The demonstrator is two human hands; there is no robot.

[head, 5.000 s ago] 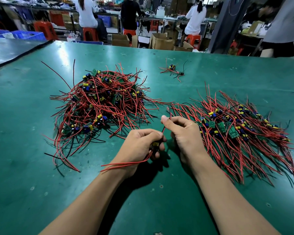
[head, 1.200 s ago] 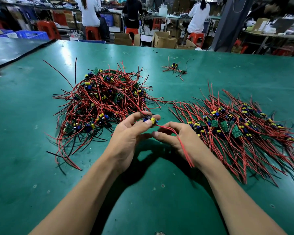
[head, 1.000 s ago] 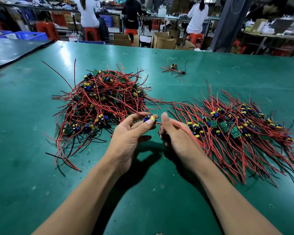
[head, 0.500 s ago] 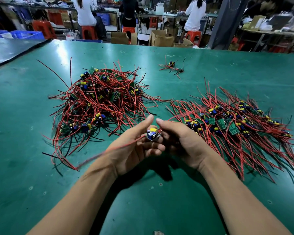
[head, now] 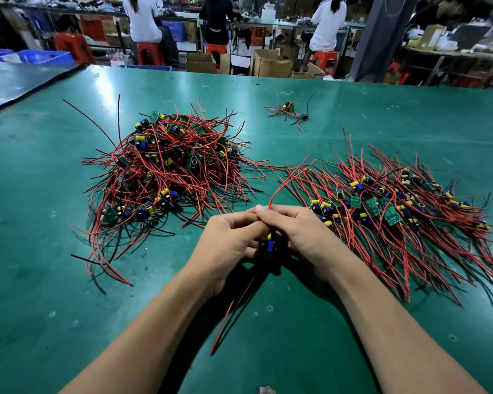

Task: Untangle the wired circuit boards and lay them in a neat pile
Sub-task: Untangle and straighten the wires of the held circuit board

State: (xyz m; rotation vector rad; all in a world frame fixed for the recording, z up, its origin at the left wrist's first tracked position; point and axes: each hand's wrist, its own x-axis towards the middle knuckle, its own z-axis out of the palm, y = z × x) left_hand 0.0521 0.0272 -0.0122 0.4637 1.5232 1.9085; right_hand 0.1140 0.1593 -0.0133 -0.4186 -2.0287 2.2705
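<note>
Between left hand (head: 230,244) and right hand (head: 300,233), gripped circuit board (head: 270,245)

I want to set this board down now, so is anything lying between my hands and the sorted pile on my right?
Nothing visible does. The left hand and right hand hold the board right beside the sorted pile; only that pile's own wire ends lie between.

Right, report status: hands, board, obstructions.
Left hand and right hand both hold one board. Tangled heap left, neat pile right. Nothing between hands and pile.
</note>
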